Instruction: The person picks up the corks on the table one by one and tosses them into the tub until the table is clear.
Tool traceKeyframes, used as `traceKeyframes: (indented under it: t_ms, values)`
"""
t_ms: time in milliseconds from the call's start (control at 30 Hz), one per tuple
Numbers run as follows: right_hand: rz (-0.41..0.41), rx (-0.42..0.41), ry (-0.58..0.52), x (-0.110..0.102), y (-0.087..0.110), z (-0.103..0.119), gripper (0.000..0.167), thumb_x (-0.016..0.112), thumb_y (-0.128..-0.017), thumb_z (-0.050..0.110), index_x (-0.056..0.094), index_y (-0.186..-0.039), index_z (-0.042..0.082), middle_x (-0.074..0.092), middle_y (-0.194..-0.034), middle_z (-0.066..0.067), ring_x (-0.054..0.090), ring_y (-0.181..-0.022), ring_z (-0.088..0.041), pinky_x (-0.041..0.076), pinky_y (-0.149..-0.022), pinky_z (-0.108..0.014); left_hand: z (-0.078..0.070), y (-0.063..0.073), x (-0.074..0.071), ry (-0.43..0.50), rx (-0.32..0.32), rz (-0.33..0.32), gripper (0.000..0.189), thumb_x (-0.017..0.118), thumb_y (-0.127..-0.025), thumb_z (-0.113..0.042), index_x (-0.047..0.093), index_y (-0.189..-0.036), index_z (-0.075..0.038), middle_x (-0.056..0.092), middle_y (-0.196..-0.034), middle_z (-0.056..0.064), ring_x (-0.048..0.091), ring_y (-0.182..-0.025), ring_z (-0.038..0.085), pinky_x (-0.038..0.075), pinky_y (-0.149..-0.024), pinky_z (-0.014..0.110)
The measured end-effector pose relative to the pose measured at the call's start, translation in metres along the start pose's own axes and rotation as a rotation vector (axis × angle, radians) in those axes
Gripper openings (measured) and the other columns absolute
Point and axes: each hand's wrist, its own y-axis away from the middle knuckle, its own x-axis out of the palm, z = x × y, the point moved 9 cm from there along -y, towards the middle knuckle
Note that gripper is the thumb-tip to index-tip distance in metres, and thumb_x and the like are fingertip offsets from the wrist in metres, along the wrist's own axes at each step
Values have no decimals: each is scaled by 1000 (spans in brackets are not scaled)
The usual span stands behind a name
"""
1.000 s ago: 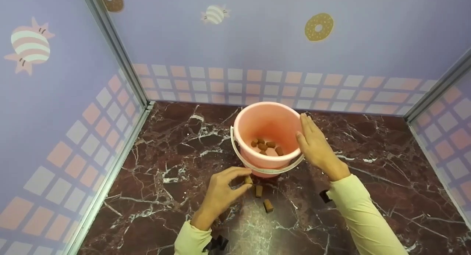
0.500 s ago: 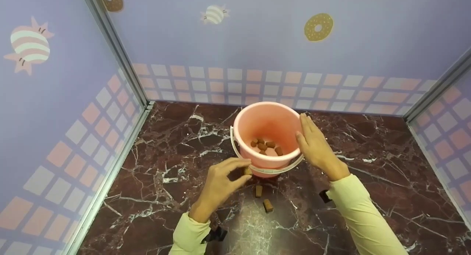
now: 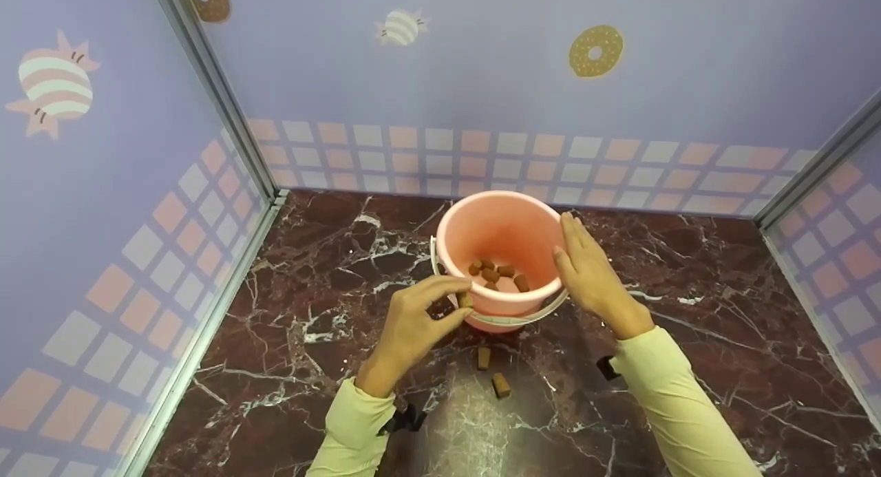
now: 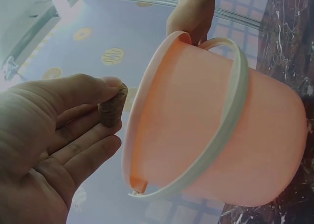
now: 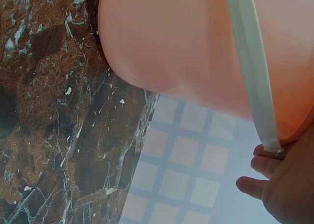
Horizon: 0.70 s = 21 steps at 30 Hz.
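My left hand [image 3: 413, 319] pinches a small brown cork stopper [image 4: 113, 106] between thumb and fingertips. It is beside the near left rim of a pink bucket [image 4: 211, 126], and the cork is outside the bucket at about rim height. Flat against the bucket's right rim rests my right hand [image 3: 595, 277], its fingers fairly straight. Several brown corks [image 3: 490, 274] lie on the bucket's floor. The white bucket handle [image 3: 509, 320] hangs down on the near side. On the tabletop in front are two more corks, one nearer the bucket [image 3: 484, 358] and another cork [image 3: 501, 385] closer to me.
The dark red marbled tabletop [image 3: 330, 367] is bounded by a lilac back wall [image 3: 482, 85] and side walls printed with sweets and squares. A metal corner strip [image 3: 213, 98] runs up at the left. Black straps [image 3: 406, 418] show at the wrists.
My left hand has risen from the tabletop toward the bucket's rim, carrying the cork stopper. The right hand and the bucket stay where they were.
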Motion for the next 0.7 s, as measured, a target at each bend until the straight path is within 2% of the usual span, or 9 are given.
traceKeyframes:
  t_ms: [367,567,700]
  values:
    - [-8,-9,1,0,1,0,64,37,-113,22,19,-161,-15,19,-170,-30,14,-159,-47,9,-131,-54,3,-14,0,0,-6,-15,41,91,-77,5,78,-115,3,77,-117,15,75,-104,27,58,-100,34]
    - [-4,-8,-1,0,1,1,64,37,-113,23,18,-162,-14,18,-171,-29,14,-159,-47,9,-131,-54,5,-19,2,-21,-4,-12,39,91,-79,1,78,-115,2,78,-116,13,75,-99,25,60,-97,33]
    - [-8,-10,-3,0,1,1,64,38,-113,22,18,-162,-14,18,-171,-30,14,-159,-47,9,-131,-54,9,-21,4,-30,-11,-8,38,91,-80,0,78,-115,3,78,-116,13,75,-102,25,59,-97,33]
